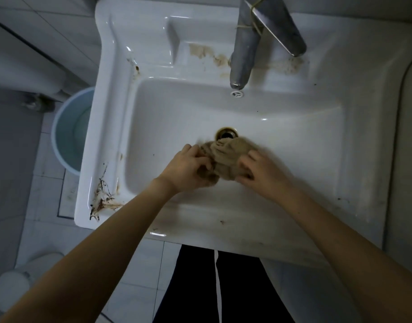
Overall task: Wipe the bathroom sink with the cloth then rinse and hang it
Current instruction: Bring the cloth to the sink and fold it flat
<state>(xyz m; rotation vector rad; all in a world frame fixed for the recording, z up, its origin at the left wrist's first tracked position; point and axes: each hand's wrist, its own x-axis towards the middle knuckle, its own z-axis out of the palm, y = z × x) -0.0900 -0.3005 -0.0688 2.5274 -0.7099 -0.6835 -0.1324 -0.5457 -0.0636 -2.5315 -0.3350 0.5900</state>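
cloth (pixel 223 157): tan, bunched, over basin just before drain | sink (pixel 317 141): white, rectangular basin, brown stains on back ledge and front-left rim

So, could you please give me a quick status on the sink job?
Left hand and right hand both gripping bunched cloth in basin, near drain. Faucet dry. Stains remain on sink rim.

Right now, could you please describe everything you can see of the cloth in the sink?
The cloth is a tan, ribbed-looking fabric, bunched into a wrinkled wad. It sits low in the white sink basin, just in front of the drain. Both hands grip it: the left hand on its left side, the right hand on its right. Its edges are motion-blurred.
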